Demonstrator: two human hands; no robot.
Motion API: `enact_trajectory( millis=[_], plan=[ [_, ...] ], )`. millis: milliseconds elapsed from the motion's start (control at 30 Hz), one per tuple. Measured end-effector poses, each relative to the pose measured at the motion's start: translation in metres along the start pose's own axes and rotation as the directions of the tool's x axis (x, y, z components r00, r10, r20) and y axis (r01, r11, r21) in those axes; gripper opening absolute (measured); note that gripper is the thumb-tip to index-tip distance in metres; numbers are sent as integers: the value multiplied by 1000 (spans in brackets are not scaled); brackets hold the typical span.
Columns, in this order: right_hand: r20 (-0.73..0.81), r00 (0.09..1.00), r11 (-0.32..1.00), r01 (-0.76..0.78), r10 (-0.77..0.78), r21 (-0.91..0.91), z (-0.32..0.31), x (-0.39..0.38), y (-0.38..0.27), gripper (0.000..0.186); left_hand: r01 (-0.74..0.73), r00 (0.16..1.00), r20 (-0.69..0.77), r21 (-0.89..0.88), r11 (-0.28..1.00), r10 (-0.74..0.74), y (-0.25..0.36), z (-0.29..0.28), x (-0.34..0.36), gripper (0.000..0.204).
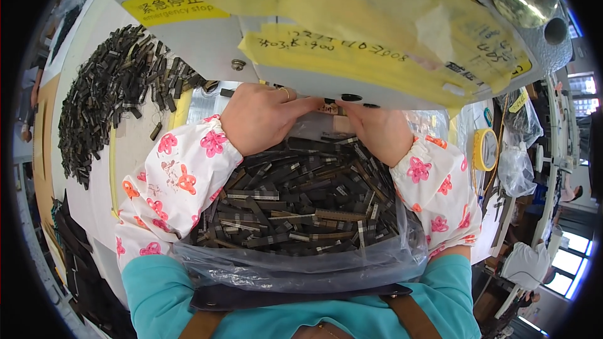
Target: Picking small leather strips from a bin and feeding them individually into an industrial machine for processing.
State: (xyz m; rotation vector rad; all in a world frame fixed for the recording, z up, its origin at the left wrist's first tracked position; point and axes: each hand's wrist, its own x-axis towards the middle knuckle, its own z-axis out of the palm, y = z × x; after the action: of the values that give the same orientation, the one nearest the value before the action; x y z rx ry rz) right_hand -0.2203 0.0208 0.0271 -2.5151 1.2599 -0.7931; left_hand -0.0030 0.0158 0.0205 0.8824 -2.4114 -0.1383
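Observation:
Under the lower edge of a grey machine head (207, 56), my left hand (260, 116) and my right hand (380, 135) come together, their fingertips almost meeting. A small brown strip (329, 108) is pinched between them; part of it and some of the fingers are hidden by the machine. My left hand is closed, with its index finger reaching right and a ring on one finger. My right hand is closed too, its fingers pointing up and left. Right below them lies a clear plastic bag (301, 276) heaped with short dark fabric strips (308, 207).
To the left, a large pile of dark fabric pieces with loose threads (107, 100) covers part of the white table (81, 213). A roll of yellow tape (484, 149) and clear plastic bags (518, 169) are at the right. Yellow tape with handwriting covers the machine front close above my hands.

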Motion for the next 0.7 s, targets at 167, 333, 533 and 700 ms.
enact_trajectory(
  millis=[167, 333, 533, 700],
  plan=[
    [1, 1000, 1000, 19, -19, -3, -3, 3, -2, 19, 32, 998, 48, 50, 998, -35, 2, 2, 5, 27],
    [-7, 995, 993, 97, -98, -70, -10, 6, -5, 22, 0, 1000, 27, 103, 995, -2, 4, 5, 9, 24],
    [56, 992, 992, 118, -116, -36, -17, 5, -8, 24, 3, 998, -58, 53, 999, 0, 2, 6, 6, 24],
    [83, 988, 988, 135, -128, -75, -21, 5, -7, 24, 86, 996, 10, 55, 995, -86, -2, 3, 0, 28]
  ],
)
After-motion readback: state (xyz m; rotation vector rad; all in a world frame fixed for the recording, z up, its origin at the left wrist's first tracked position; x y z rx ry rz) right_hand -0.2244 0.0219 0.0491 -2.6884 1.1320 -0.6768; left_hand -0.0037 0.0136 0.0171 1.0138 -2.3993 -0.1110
